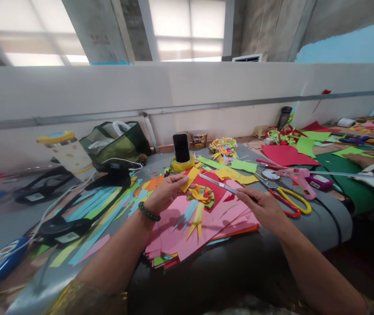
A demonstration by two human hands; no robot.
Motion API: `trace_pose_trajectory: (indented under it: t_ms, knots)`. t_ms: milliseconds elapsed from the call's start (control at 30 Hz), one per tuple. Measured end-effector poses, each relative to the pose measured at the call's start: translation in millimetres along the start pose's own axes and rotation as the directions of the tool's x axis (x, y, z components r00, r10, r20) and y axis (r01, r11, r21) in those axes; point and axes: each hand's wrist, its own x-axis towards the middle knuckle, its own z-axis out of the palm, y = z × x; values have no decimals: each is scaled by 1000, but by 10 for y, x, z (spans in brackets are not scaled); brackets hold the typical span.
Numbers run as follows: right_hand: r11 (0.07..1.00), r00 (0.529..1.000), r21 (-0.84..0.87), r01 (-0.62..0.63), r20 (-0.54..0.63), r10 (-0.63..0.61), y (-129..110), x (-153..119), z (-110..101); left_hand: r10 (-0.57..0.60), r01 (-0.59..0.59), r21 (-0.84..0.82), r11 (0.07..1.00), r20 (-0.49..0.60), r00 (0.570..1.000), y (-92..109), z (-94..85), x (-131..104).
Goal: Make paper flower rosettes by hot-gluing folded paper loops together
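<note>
My left hand (173, 187) pinches a small yellow paper piece (191, 178) between thumb and fingertips. In my right hand (265, 205) is a knife (221, 183) with a long slim metal blade and a dark handle mostly hidden by the fingers. Its tip points left, close beside the yellow paper; whether they touch I cannot tell. Just below lies a paper rosette (203, 197) in yellow, orange, green and red, with blue and yellow tails. It rests on a stack of pink paper (173, 232), partly over a red sheet (218, 192).
Right of my right hand lie red-and-yellow-handled scissors (293, 199) and a pink glue gun (303, 181). A phone (181, 148) stands on a yellow tape roll (183, 164) behind. Coloured strips (98, 205), black straps and a tumbler (67, 153) are left. Another person's hand (359, 159) rests far right.
</note>
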Motion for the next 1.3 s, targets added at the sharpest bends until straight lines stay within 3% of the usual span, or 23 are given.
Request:
trace_pose_trajectory:
  t_ms: [400,700,867,1300]
  knots:
    - [1000,1000,9,-12,-5,12,-12,-2,-8,24,-24,16,1000,16,1000,-11,-15,7]
    - [1000,1000,2,-4,-4,5,-28,17,10,67,-73,124,990,55,996,-45,-32,12]
    - [999,1000,-33,0,24,1,-23,25,68,96,-110,210,972,77,992,-54,-5,-7]
    - [998,999,-69,3,-50,-6,-14,76,287,61,-99,344,934,118,991,-77,85,-58]
